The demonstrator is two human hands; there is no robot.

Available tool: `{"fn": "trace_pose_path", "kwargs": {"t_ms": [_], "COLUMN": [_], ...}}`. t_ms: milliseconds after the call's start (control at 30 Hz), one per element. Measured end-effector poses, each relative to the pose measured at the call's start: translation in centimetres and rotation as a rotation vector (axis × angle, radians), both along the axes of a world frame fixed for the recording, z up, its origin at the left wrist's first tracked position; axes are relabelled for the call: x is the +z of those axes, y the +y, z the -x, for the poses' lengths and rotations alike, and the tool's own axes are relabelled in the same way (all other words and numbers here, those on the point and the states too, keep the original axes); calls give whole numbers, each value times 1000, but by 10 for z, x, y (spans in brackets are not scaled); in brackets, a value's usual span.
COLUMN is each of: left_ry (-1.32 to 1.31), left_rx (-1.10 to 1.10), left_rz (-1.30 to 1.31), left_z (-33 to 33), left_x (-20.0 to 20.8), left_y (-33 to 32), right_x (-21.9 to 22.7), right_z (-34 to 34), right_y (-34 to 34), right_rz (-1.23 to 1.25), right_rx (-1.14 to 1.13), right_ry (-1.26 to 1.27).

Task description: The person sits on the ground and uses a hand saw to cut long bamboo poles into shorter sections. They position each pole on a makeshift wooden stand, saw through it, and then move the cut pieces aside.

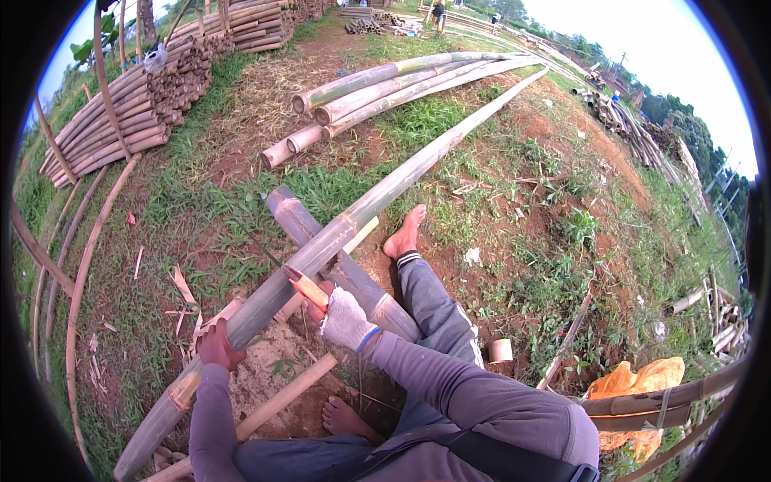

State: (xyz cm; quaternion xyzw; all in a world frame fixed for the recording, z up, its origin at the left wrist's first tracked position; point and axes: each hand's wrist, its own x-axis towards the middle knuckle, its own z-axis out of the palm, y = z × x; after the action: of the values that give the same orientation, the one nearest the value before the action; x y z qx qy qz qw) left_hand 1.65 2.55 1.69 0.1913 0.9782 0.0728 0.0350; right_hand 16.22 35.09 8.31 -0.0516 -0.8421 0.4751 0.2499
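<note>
A long, thick greenish bamboo pole (385,187) runs from the lower left to the far upper right. My bare left hand (220,345) grips its near part, fingers curled over it. My right hand (344,319), in a whitish knit glove, is closed round a tool with an orange handle (308,289). The tool's dark end lies against the pole; I cannot make out its blade clearly. Beneath the pole, a shorter dark bamboo log (291,215) lies crosswise. A pale split strip (361,234) shows beside the pole near the crossing.
My bare feet (406,231) rest on the ground beside the log. Several bamboo poles (393,87) lie ahead; a bamboo stack (120,120) stands far left. A pale bamboo stick (289,394) slants between my legs. Orange sheeting (634,386) and a short bamboo piece (500,350) are right.
</note>
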Motion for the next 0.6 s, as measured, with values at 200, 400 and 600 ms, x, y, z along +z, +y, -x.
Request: {"fn": "trace_pose_path", "kwargs": {"t_ms": [200, 400, 600], "left_ry": [-2, 3, -13], "left_rx": [8, 13, 12], "left_rz": [10, 8, 6], "left_z": [-1, -1, 2], "left_x": [1, 1, -5], "left_y": [0, 1, -2], "right_x": [5, -3, -11], "right_z": [-1, 1, 4], "right_y": [0, 2, 4], "right_rz": [1, 15, -30], "right_rx": [-5, 2, -17], "right_ry": [9, 16, -24]}}
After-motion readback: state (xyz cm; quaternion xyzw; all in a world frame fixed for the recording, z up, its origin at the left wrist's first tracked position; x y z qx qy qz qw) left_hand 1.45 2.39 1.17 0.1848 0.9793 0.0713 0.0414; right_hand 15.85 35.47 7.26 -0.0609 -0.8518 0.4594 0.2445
